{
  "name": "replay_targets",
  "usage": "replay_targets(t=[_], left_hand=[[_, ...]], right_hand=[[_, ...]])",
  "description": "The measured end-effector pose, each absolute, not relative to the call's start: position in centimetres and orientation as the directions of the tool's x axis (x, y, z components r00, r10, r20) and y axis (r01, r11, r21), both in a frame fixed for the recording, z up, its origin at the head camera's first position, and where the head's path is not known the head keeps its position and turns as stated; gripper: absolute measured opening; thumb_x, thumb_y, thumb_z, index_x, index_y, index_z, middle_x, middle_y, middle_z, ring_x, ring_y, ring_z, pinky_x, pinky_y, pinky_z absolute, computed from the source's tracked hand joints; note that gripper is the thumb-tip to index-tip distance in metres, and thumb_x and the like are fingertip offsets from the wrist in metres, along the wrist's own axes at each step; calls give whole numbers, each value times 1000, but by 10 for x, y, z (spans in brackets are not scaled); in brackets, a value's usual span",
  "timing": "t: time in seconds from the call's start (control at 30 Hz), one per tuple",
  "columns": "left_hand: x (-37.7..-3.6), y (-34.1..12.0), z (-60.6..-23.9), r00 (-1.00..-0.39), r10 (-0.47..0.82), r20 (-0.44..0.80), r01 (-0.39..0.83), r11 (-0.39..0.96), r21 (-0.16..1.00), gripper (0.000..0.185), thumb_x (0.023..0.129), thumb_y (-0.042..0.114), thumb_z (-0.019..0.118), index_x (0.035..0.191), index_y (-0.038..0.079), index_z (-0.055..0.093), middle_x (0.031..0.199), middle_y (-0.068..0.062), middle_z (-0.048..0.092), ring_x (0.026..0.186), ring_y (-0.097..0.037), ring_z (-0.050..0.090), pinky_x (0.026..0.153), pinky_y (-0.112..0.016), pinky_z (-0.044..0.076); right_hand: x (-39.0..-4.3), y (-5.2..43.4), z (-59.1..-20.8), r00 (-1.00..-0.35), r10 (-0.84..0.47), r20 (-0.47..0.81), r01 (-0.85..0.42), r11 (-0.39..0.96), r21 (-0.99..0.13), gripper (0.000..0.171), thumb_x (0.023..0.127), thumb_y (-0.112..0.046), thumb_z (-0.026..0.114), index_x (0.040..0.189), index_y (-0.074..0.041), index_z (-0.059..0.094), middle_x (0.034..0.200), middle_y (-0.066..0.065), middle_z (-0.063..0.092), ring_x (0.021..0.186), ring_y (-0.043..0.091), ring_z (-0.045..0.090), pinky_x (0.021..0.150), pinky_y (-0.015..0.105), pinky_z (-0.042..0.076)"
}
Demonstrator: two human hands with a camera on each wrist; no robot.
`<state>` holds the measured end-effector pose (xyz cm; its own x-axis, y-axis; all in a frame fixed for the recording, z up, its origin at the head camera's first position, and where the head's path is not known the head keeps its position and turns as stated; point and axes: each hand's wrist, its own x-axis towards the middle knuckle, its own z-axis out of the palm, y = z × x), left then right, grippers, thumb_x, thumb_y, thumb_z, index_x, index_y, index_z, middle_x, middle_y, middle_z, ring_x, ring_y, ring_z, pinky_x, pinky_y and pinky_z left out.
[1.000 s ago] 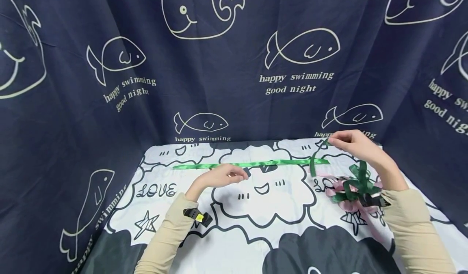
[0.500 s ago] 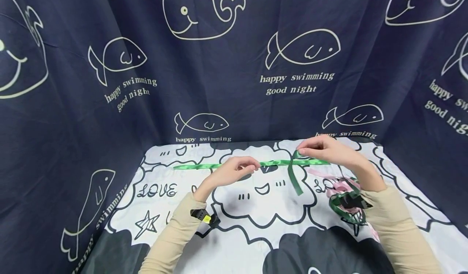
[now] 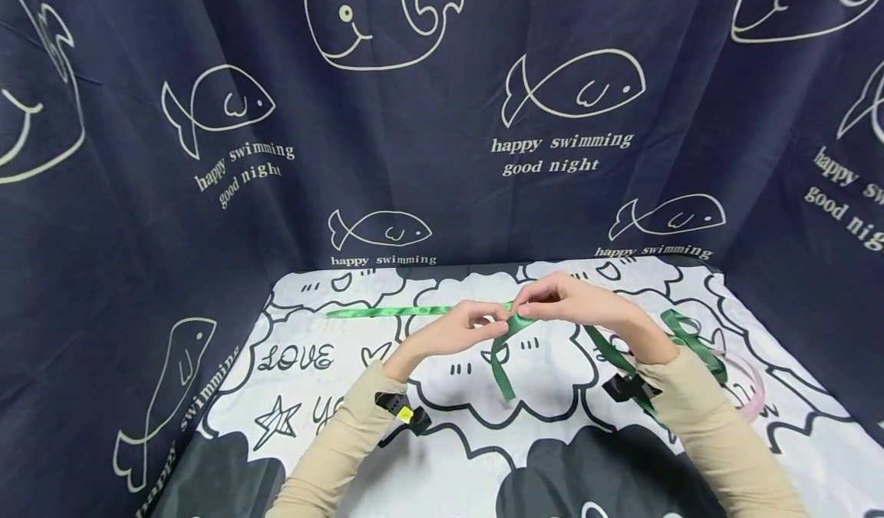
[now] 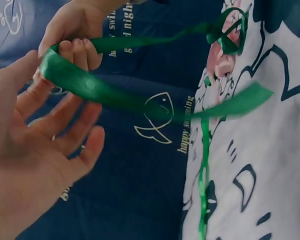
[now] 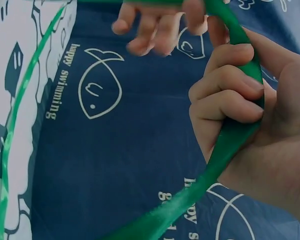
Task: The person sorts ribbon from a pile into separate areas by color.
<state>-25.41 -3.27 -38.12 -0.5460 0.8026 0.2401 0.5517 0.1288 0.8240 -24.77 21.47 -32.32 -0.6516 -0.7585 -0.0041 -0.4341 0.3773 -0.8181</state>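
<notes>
- A navy curtain [image 3: 456,142] printed with whales, fish and lettering fills the background of all three views; the whales' full outline shows in the head view alone.
- A white cloth [image 3: 428,468] with cartoon clouds spreads below the hands.
- Two beige sleeves [image 3: 341,449] reach in over the cloth, seen at length only from the head.
- The right hand [image 3: 576,303] has a narrow grip: its own wrist view reveals three fingers curled over the dark green ribbon [image 4: 90,87] against the palm, a detail the head view hides.
- The left hand [image 3: 459,332] nearly meets it; the left wrist view shows its thumb and forefinger pinching the ribbon at a bend, the other fingers spread.
- That ribbon is in the air between both hands, one loose tail hanging; the left wrist view traces its other run back to a pink-and-green ribbon heap [image 4: 224,65].
- A bright green strip [image 3: 387,311] lies on the cloth, partly covered by the hands from above but long and uncovered in the right wrist view.
</notes>
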Motion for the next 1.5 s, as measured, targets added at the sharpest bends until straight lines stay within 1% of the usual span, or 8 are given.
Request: replay_targets(t=[0.07,0.23,0.37,0.53,0.7,0.93,1.07,1.5], left_hand=[[-256,-35,-384,-545,797,260,527,84,846,16,100,11,51,99,1,63,95,-14,63,84,-8,56,79,-23,48],[-262,-54,-392,-564,779,273,493,53,868,15,99,6,51,91,-2,62,74,-13,60,66,-10,53,65,-23,45],[-268,-76,-396,-587,767,260,479,70,875,15,98,6,52,90,-2,61,68,-15,54,58,-14,49,56,-26,41],[-275,-107,-394,-649,729,215,451,142,881,14,98,9,53,91,1,62,63,-8,47,51,-9,40,49,-25,36],[-282,-135,-396,-707,696,126,396,241,886,15,98,11,55,96,0,64,63,3,48,49,-6,37,47,-20,33],[-291,-163,-399,-666,745,27,364,294,884,22,97,12,55,106,-8,62,67,4,50,49,-6,36,47,-20,31],[-296,-178,-403,-681,729,-68,323,383,866,23,97,15,58,107,-4,65,63,5,46,47,-6,32,47,-20,30],[-306,-213,-430,-783,613,-106,329,552,766,24,95,10,59,92,-13,64,72,-14,60,50,-6,45,51,-20,40]], right_hand=[[-249,215,-325,-666,-745,-17,-423,396,-815,18,99,-21,55,105,-12,69,97,0,66,86,12,58,81,29,50],[-256,228,-333,-733,-680,-33,-406,475,-781,16,98,-23,57,96,-12,69,79,-4,54,71,7,48,67,26,43],[-265,244,-341,-779,-623,-65,-347,517,-783,19,97,-24,58,93,-8,68,67,-7,41,58,5,36,54,25,35],[-276,262,-352,-811,-574,-116,-270,541,-796,24,96,-25,59,92,-2,65,65,-9,37,56,4,33,51,23,32],[-283,279,-362,-822,-551,-144,-226,547,-806,21,95,-23,62,91,-3,65,62,-10,35,53,3,31,50,22,31],[-290,299,-372,-817,-553,-166,-222,566,-794,18,95,-21,61,89,-5,66,60,-10,33,51,3,29,47,22,28],[-296,312,-381,-837,-507,-204,-183,611,-770,22,95,-21,61,94,0,65,60,-9,35,49,3,29,47,20,27],[-315,348,-427,-888,-404,-220,-138,691,-710,32,93,-23,64,84,7,62,54,-13,32,48,1,28,47,18,26]])
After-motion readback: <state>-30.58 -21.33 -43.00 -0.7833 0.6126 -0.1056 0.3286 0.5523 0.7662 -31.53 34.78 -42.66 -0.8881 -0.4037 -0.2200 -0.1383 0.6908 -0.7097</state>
